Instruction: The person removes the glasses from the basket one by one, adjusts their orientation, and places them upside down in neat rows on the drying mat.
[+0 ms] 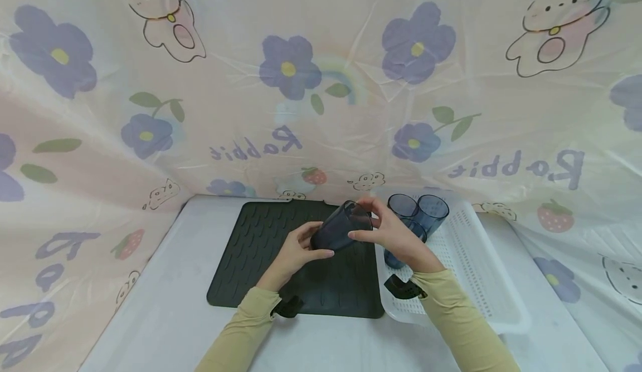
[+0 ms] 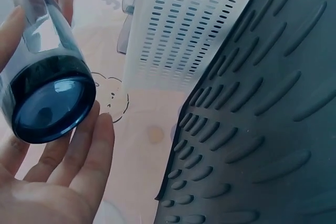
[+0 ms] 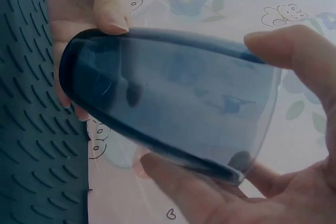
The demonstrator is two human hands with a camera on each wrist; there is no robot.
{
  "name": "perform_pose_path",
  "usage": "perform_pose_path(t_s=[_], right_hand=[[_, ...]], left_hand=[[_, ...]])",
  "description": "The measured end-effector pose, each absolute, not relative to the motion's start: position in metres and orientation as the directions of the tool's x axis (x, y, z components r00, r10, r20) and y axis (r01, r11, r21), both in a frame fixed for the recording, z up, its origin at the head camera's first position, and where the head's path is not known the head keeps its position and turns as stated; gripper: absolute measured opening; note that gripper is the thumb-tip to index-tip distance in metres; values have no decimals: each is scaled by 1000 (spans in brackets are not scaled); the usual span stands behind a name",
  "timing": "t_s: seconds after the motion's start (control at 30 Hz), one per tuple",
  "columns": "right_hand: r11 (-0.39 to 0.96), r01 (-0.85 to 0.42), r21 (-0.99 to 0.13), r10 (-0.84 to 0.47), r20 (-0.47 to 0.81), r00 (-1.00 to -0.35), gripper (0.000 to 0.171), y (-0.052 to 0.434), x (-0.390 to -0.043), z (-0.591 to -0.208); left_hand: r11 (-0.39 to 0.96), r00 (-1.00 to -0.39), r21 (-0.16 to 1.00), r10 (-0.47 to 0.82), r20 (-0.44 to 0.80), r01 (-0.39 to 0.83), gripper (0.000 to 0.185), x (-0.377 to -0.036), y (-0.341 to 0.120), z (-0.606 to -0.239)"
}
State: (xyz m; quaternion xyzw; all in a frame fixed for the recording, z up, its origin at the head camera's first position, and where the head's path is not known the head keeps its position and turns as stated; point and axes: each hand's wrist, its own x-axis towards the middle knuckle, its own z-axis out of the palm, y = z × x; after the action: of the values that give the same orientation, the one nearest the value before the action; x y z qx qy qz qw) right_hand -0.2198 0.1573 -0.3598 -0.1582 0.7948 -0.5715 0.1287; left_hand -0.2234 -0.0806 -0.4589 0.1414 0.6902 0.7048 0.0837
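The dark drying mat [image 1: 281,260] is lying flat on the white table [image 1: 165,305], left of centre, its raised ridges facing up.

The left hand [image 1: 296,252] is reaching in above the mat and is cupping the base end of the blue tumbler [image 1: 342,227]. Its fingers [image 2: 79,156] are curling around the thick bottom of the glass, and its thumb is lying along the upper side.

The blue tumbler is being held on its side in the air over the mat's right half, base toward the left hand, open mouth toward the right.

The right hand [image 1: 396,238] is gripping the tumbler at the rim end, fingertips [image 3: 273,43] over the top edge and thumb underneath.

Just right of the mat, touching its edge, the white perforated tray [image 1: 481,272] is sitting on the table. Three more blue glasses [image 1: 421,213] are standing upright together in its far left corner, partly hidden behind the right hand.
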Motion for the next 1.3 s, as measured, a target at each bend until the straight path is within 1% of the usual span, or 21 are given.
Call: perform_pose_path(t_s=[0.13, 0.3, 0.47, 0.8, 1.1, 1.3], right_hand=[[307, -80, -948, -399, -52, -915, 72, 157, -221, -363], [319, -21, -947, -400, -115, -909, 75, 158, -223, -367], [314, 4, -949, -428, -146, -892, 78, 157, -225, -373], [313, 52, -948, -447, -195, -873, 75, 153, -222, -381], [320, 56, -946, -464, -208, -861, 72, 152, -222, -385], [334, 49, -941, -468, -210, -859, 73, 153, -224, -385]], left_hand=[[-37, -961, 996, 263, 88, 81, 68, -223, -86, -461], [-82, -971, 992, 208, 115, 100, 63, -221, -95, -457], [-133, -972, 984, 188, 140, 116, 61, -222, -102, -455], [-239, -977, 965, 153, 150, 111, 58, -223, -107, -453], [-240, -977, 967, 173, 123, 79, 61, -220, -108, -453], [-238, -984, 969, 150, 97, 60, 58, -221, -108, -453]])
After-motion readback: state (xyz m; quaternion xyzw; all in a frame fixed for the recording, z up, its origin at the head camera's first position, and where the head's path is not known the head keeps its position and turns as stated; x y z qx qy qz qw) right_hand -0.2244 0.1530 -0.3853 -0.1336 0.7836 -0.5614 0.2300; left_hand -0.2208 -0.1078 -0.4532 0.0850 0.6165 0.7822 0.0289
